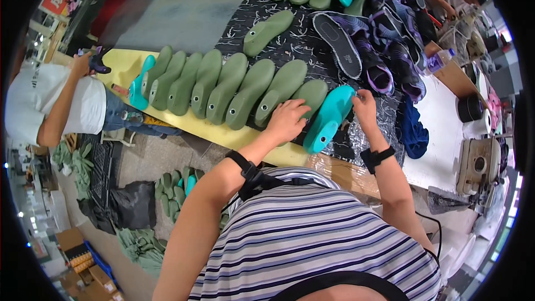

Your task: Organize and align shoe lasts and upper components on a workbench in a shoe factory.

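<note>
Flanking one teal last (330, 117) are two hands (287, 122) (365, 110).

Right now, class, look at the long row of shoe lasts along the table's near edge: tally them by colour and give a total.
Green shoe lasts: 8, counting the one partly under the left hand
Teal shoe lasts: 2, one at each end
Total: 10

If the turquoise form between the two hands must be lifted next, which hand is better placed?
Probably the right hand: it is at the far end of the turquoise form, while the left hand lies over the neighbouring green form.
</note>
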`<state>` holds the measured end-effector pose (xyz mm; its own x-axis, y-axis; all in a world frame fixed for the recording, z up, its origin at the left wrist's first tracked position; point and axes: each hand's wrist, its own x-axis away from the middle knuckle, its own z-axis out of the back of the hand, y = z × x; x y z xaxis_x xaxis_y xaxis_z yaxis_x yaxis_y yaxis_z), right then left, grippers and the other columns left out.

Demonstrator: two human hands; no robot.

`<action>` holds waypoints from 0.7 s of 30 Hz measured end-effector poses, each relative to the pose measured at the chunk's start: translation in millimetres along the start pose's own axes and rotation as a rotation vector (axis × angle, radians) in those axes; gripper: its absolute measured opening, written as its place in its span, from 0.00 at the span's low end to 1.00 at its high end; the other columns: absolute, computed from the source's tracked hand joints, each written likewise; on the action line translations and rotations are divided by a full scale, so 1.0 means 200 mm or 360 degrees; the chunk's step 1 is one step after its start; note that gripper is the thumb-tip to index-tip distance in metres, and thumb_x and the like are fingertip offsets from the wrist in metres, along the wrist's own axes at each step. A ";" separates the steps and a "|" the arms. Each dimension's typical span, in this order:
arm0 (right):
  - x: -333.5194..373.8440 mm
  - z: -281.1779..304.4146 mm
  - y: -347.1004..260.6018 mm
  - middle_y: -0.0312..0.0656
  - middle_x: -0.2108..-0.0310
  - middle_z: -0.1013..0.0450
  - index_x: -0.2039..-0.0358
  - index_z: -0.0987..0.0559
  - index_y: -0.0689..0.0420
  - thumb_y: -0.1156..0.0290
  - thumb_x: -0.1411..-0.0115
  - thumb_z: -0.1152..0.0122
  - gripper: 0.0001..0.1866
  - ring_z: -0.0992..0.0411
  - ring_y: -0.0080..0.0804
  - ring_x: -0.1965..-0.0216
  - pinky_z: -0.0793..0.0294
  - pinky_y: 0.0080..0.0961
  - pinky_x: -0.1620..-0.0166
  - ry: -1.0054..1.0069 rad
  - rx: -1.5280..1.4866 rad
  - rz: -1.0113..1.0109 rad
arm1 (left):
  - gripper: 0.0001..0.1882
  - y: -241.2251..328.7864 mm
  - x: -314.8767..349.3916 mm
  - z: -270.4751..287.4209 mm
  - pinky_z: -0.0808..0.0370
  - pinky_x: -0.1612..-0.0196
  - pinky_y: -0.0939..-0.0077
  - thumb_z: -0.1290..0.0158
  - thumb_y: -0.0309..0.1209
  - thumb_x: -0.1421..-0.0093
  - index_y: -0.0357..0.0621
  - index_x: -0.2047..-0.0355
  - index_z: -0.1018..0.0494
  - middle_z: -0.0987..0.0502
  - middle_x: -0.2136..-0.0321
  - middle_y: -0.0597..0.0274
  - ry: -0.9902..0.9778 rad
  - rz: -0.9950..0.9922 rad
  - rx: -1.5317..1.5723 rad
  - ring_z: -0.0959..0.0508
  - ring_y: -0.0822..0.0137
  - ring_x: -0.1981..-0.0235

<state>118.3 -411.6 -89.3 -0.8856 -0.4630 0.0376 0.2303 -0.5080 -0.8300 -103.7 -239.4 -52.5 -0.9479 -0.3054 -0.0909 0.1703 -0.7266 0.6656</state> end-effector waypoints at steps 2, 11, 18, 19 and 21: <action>-0.02 0.03 -0.04 0.55 0.60 0.27 0.54 0.29 0.67 0.62 0.47 0.41 0.25 0.26 0.39 0.61 0.28 0.31 0.57 -0.0089 -0.0100 -0.0168 | 0.19 0.00 0.01 0.01 0.38 0.43 0.59 0.50 0.31 0.47 0.46 0.54 0.27 0.32 0.47 0.54 -0.0009 -0.0001 0.0018 0.34 0.52 0.45; -0.20 -0.06 0.03 0.64 0.54 0.30 0.46 0.37 0.71 0.44 0.49 0.40 0.44 0.30 0.53 0.50 0.32 0.37 0.49 -0.0592 0.0495 -0.0172 | 0.18 -0.01 0.01 -0.01 0.35 0.46 0.58 0.49 0.31 0.47 0.45 0.54 0.27 0.31 0.48 0.54 0.0039 -0.0040 -0.0038 0.33 0.53 0.47; -0.21 -0.07 0.02 0.65 0.53 0.31 0.47 0.38 0.71 0.43 0.46 0.44 0.42 0.31 0.57 0.50 0.34 0.38 0.48 -0.0613 0.0508 -0.0020 | 0.18 -0.02 -0.02 -0.02 0.34 0.46 0.59 0.48 0.32 0.48 0.45 0.56 0.26 0.30 0.50 0.53 0.0092 -0.0098 -0.0120 0.31 0.52 0.48; -0.21 -0.08 0.02 0.65 0.53 0.31 0.47 0.38 0.71 0.43 0.46 0.44 0.42 0.31 0.57 0.50 0.34 0.38 0.48 -0.0570 0.0491 0.0000 | 0.18 -0.02 -0.01 0.00 0.34 0.46 0.59 0.49 0.32 0.47 0.44 0.55 0.27 0.30 0.49 0.52 0.0084 -0.0078 -0.0069 0.31 0.51 0.48; -0.23 -0.11 0.06 0.66 0.52 0.32 0.47 0.38 0.71 0.43 0.45 0.45 0.42 0.32 0.58 0.49 0.35 0.38 0.47 -0.0553 0.0424 0.0013 | 0.18 -0.01 0.00 0.02 0.30 0.50 0.64 0.49 0.30 0.44 0.40 0.52 0.29 0.31 0.49 0.51 0.0226 -0.0032 0.0096 0.29 0.54 0.50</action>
<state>151.9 -380.4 -112.5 -0.7053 -0.6617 0.2545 0.3732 -0.6517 -0.6603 -105.4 -235.5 -50.2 -0.9024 -0.3786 -0.2056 0.1314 -0.6965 0.7055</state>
